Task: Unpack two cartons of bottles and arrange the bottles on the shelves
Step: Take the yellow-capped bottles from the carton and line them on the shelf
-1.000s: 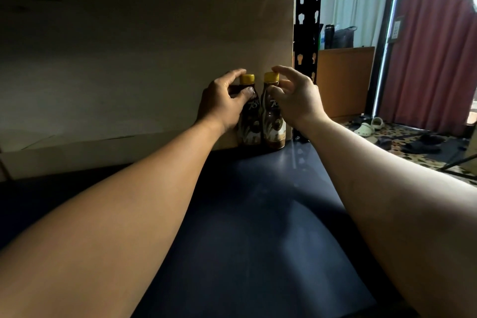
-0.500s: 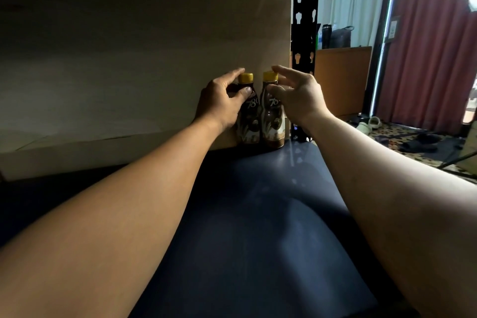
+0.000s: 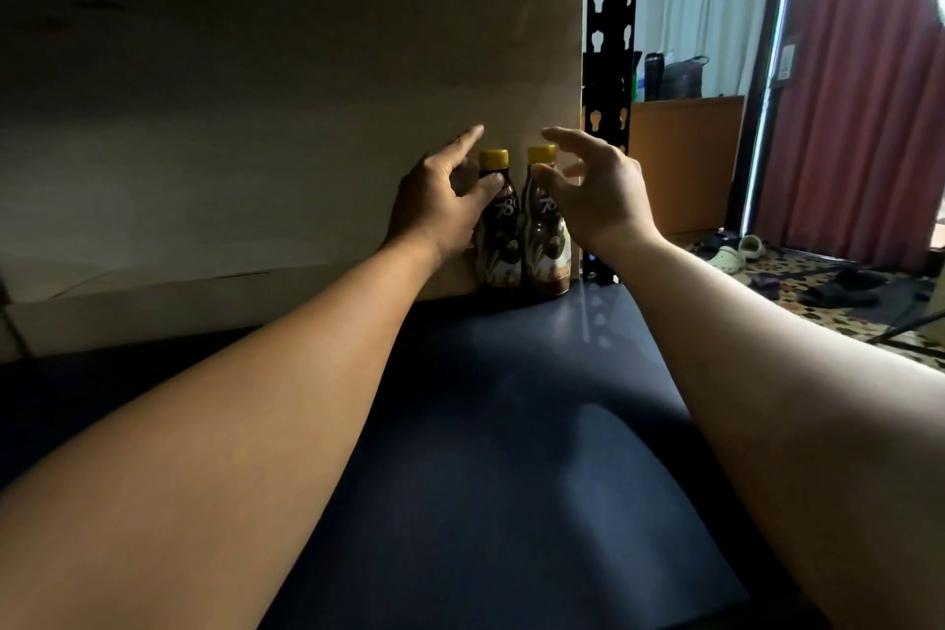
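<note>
Beside black rack post (image 3: 608,118), two bottles (image 3: 549,256) against cardboard panel (image 3: 307,118), left grip (image 3: 434,210) and right grip (image 3: 598,200) released.

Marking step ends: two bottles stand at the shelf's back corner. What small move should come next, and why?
Probably draw both hands back for more bottles: the left bottle and right bottle stand upright on the shelf, the right hand is open, and the left hand touches only with its thumb.
</note>
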Action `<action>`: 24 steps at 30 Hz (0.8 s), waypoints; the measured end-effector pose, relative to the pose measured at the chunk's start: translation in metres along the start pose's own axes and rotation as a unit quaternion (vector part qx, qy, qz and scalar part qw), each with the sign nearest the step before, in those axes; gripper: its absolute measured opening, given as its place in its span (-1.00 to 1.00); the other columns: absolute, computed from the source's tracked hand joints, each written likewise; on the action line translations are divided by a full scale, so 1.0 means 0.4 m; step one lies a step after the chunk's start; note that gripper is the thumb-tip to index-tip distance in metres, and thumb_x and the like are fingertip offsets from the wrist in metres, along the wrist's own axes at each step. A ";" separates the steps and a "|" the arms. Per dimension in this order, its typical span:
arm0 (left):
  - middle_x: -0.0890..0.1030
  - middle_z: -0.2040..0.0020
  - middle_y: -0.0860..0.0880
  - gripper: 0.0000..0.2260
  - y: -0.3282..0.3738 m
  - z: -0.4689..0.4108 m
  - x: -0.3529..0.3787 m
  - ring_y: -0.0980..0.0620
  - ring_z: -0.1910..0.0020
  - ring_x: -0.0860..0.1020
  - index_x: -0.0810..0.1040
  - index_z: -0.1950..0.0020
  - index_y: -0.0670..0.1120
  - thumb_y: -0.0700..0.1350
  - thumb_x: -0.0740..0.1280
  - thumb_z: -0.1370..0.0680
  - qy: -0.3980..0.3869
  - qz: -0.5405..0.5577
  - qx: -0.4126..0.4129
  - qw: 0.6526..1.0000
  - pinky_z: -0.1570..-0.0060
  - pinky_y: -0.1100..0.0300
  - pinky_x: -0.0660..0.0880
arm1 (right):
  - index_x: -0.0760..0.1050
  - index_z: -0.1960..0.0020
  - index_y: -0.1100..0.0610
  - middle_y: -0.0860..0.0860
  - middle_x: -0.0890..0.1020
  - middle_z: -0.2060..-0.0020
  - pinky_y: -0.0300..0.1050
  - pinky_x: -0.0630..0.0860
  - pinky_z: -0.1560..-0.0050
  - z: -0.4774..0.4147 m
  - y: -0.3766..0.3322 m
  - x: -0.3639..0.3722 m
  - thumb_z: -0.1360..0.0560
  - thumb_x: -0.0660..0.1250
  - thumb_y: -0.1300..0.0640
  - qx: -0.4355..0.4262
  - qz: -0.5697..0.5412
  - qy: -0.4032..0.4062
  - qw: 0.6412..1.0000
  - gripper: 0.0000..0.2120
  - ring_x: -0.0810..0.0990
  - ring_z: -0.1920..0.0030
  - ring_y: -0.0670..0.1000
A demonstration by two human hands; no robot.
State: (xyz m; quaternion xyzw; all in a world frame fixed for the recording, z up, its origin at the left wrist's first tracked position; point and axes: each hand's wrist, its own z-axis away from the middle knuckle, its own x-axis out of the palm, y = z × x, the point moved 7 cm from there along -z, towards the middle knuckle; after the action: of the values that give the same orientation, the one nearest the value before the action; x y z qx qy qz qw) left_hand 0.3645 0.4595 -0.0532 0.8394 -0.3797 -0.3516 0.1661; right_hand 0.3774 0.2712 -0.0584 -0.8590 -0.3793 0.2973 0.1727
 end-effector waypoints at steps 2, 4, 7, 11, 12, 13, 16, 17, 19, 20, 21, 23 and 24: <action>0.45 -0.43 -0.04 -0.48 0.015 0.013 -0.022 0.05 -0.39 0.42 0.36 -0.53 0.12 0.04 0.40 -0.58 0.019 -0.024 0.010 0.999 -0.24 0.32 0.31 | 0.51 -0.41 -0.16 -0.08 0.61 -0.28 -0.02 0.54 -0.15 0.007 -0.021 -0.013 -0.59 0.36 -0.15 -0.028 0.023 0.017 0.999 -0.60 0.61 -0.20 -0.01; 0.44 -0.39 -0.06 -0.47 0.027 0.036 -0.055 0.02 -0.36 0.45 0.38 -0.53 0.08 0.05 0.40 -0.58 0.047 -0.046 0.021 0.998 -0.28 0.26 0.38 | 0.51 -0.41 -0.12 -0.07 0.57 -0.34 0.00 0.53 -0.16 0.016 -0.042 -0.029 -0.61 0.32 -0.16 -0.047 0.039 0.037 0.997 -0.61 0.58 -0.26 0.03; 0.49 -0.30 -0.03 -0.52 0.027 0.093 -0.108 -0.01 -0.17 0.53 0.43 -0.48 0.08 0.09 0.39 -0.57 0.057 -0.059 0.001 0.997 -0.19 0.15 0.50 | 0.50 -0.41 -0.08 -0.02 0.54 -0.38 0.02 0.48 -0.19 0.028 -0.061 -0.053 -0.63 0.28 -0.15 -0.052 0.076 0.066 0.994 -0.61 0.51 -0.33 0.09; 0.57 -0.14 0.05 -0.64 0.004 0.190 -0.180 0.11 0.01 0.52 0.55 -0.35 0.08 0.11 0.39 -0.57 -0.015 -0.060 -0.032 0.998 0.02 0.21 0.46 | 0.51 -0.40 -0.04 0.01 0.55 -0.35 0.02 0.45 -0.13 0.069 -0.127 -0.083 -0.63 0.24 -0.15 -0.084 0.083 0.086 0.989 -0.61 0.50 -0.32 0.11; 0.59 -0.07 0.07 -0.67 -0.001 0.213 -0.198 0.14 0.03 0.53 0.57 -0.31 0.07 0.10 0.40 -0.56 -0.036 -0.053 -0.036 0.997 0.04 0.22 0.47 | 0.53 -0.38 -0.04 0.01 0.57 -0.33 0.01 0.47 -0.11 0.081 -0.141 -0.092 -0.62 0.25 -0.15 -0.084 0.078 0.086 0.990 -0.61 0.53 -0.29 0.11; 0.60 0.00 0.09 -0.71 -0.005 0.236 -0.214 0.17 0.06 0.55 0.60 -0.26 0.05 0.08 0.41 -0.56 -0.054 -0.048 -0.042 0.997 0.06 0.25 0.47 | 0.55 -0.35 -0.06 0.00 0.59 -0.30 0.01 0.50 -0.09 0.094 -0.151 -0.099 -0.61 0.27 -0.16 -0.076 0.069 0.081 0.991 -0.63 0.57 -0.24 0.11; 0.61 0.13 0.09 -0.80 -0.010 0.306 -0.266 0.18 0.18 0.57 0.63 -0.16 0.02 0.03 0.43 -0.56 -0.086 -0.032 -0.074 0.993 0.16 0.27 0.49 | 0.62 -0.25 -0.09 -0.05 0.69 -0.14 -0.03 0.57 -0.07 0.154 -0.181 -0.109 -0.54 0.27 -0.16 -0.025 0.049 0.040 0.998 -0.64 0.65 -0.10 0.06; 0.62 0.15 0.07 -0.82 -0.008 0.331 -0.282 0.15 0.21 0.58 0.64 -0.13 0.02 0.03 0.43 -0.56 -0.095 -0.025 -0.085 0.992 0.18 0.26 0.49 | 0.65 -0.21 -0.10 -0.07 0.71 -0.08 -0.02 0.59 -0.08 0.184 -0.194 -0.108 -0.52 0.26 -0.14 -0.011 0.040 0.014 0.999 -0.66 0.67 -0.06 0.04; 0.67 0.14 0.01 -0.85 0.005 0.389 -0.308 0.13 0.27 0.58 0.65 -0.10 0.02 0.01 0.44 -0.56 -0.118 -0.020 -0.102 0.988 0.21 0.25 0.48 | 0.68 -0.13 -0.08 -0.08 0.72 0.02 0.01 0.61 -0.07 0.256 -0.223 -0.102 -0.53 0.28 -0.10 0.005 0.019 -0.045 0.999 -0.73 0.67 0.01 0.00; 0.69 0.11 -0.04 -0.86 0.014 0.422 -0.320 0.11 0.29 0.59 0.65 -0.09 0.01 0.00 0.44 -0.56 -0.133 -0.018 -0.111 0.985 0.27 0.27 0.48 | 0.69 -0.09 -0.08 -0.07 0.72 0.05 0.01 0.62 -0.06 0.296 -0.238 -0.098 -0.55 0.30 -0.07 0.008 0.013 -0.074 0.997 -0.77 0.66 0.04 -0.02; 0.70 0.08 -0.08 -0.86 0.024 0.455 -0.331 0.09 0.29 0.60 0.65 -0.10 -0.01 -0.02 0.44 -0.57 -0.148 -0.016 -0.121 0.981 0.33 0.30 0.47 | 0.70 -0.06 -0.07 -0.07 0.71 0.07 0.00 0.61 -0.05 0.334 -0.253 -0.095 -0.56 0.31 -0.04 0.013 0.011 -0.102 0.995 -0.80 0.65 0.07 -0.02; 0.70 0.04 -0.14 -0.85 0.045 0.524 -0.354 0.01 0.27 0.63 0.65 -0.11 -0.04 -0.04 0.43 -0.57 -0.172 -0.006 -0.140 0.975 0.39 0.31 0.51 | 0.71 -0.03 -0.05 -0.04 0.71 0.09 -0.07 0.57 -0.04 0.412 -0.292 -0.094 -0.56 0.34 -0.01 0.025 0.002 -0.155 0.988 -0.83 0.64 0.07 -0.02; 0.70 0.04 -0.15 -0.86 0.058 0.559 -0.367 -0.05 0.23 0.66 0.65 -0.10 -0.04 -0.04 0.44 -0.57 -0.178 0.002 -0.143 0.974 0.31 0.23 0.59 | 0.71 -0.01 -0.04 -0.03 0.71 0.10 -0.12 0.54 -0.04 0.451 -0.315 -0.095 -0.56 0.36 0.00 0.029 -0.005 -0.178 0.984 -0.85 0.64 0.06 -0.03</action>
State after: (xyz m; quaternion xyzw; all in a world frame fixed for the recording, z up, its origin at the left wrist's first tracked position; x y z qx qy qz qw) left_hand 0.1241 0.5523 -0.1283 0.7302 -0.3508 -0.5456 0.2147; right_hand 0.1719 0.3374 -0.1160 -0.7850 -0.3992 0.4560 0.1288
